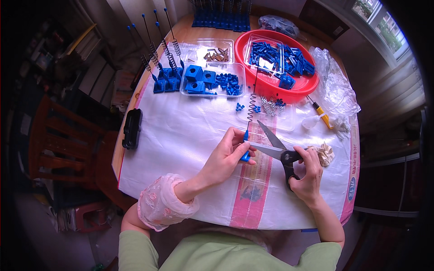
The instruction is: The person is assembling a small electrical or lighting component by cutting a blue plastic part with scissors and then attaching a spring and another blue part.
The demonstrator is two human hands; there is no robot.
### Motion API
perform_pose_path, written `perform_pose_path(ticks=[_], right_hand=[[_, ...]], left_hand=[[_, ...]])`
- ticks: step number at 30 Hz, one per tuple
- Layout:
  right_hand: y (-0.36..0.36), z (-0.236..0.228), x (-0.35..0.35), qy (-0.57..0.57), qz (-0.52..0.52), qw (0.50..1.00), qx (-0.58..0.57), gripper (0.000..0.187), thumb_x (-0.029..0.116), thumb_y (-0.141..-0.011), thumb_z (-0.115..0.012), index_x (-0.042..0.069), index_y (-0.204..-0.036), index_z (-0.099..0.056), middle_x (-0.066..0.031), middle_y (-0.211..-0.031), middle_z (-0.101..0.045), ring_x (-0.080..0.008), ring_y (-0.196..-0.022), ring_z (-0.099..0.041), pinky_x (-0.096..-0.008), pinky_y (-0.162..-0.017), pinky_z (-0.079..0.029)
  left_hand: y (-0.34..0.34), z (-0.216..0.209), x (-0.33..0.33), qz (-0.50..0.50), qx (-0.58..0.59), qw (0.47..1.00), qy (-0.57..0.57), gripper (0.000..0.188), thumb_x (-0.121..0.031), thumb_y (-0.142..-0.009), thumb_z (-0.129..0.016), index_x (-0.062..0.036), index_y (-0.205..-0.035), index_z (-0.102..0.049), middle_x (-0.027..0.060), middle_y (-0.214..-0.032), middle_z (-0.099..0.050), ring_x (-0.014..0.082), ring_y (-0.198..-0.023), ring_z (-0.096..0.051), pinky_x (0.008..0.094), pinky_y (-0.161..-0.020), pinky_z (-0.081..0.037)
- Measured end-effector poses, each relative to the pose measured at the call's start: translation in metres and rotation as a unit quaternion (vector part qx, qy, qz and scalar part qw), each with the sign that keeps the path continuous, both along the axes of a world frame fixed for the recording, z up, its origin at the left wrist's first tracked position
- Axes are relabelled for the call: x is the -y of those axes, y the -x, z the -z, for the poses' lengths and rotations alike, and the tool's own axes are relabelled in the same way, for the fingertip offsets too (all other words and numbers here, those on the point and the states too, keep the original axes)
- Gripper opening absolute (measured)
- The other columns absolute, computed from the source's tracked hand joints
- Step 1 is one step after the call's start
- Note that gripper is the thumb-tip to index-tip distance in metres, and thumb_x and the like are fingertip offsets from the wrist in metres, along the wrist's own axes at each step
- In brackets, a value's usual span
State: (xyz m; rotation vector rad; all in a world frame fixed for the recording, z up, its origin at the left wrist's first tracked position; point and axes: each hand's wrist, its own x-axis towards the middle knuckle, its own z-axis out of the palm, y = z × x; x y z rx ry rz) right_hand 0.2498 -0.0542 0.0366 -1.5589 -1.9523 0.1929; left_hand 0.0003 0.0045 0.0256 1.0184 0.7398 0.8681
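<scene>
My left hand (222, 156) grips a blue plastic piece (246, 135) with a coiled black wire (251, 110) rising from it. The wire straightens above its coil and reaches up across the trays. More blue plastic shows under my fingers, partly hidden. In my right hand (309, 177) is a pair of scissors (273, 138) with black handles, its blades spread apart. The lower blade's tip lies right beside my left fingers and the blue piece; whether it touches them I cannot tell.
Finished-looking wire assemblies (168, 79) stand at the back left. Transparent trays hold blue blocks (194, 72), cones and brass-coloured pins (218, 55). A red basin (298, 92) carries blue parts. Nuts (272, 106), a yellow-handled tool (322, 115), crumpled cloth (325, 154) and a black case (132, 128) lie around.
</scene>
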Motion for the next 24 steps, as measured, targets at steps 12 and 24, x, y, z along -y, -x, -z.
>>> perform_pose_path(ticks=[12,24], right_hand=[[0.0007,0.0002,0.0000,0.001,0.002,1.000,-0.002,0.064,-0.003,-0.051,-0.061,0.003,-0.115,-0.058,-0.0099,-0.083,-0.050,-0.0263,-0.075,-0.052,-0.0369,-0.065,-0.044],[0.0004,0.0008,0.0002,-0.003,0.000,1.000,0.002,0.064,-0.003,-0.052,-0.061,0.003,-0.116,-0.058,-0.0099,-0.083,-0.050,-0.0263,-0.075,-0.052,-0.0369,-0.065,-0.044]], left_hand=[[0.0009,-0.0011,-0.0003,-0.004,-0.011,1.000,-0.003,0.013,-0.011,-0.102,-0.045,-0.0018,-0.111,-0.042,0.0120,-0.102,-0.058,0.0137,-0.088,-0.062,0.0276,-0.077,-0.058],[0.0028,-0.0001,-0.0007,-0.002,-0.002,1.000,0.013,0.011,-0.012,-0.102,-0.048,-0.0035,-0.108,-0.043,0.0107,-0.097,-0.061,0.0116,-0.084,-0.061,0.0266,-0.073,-0.057]])
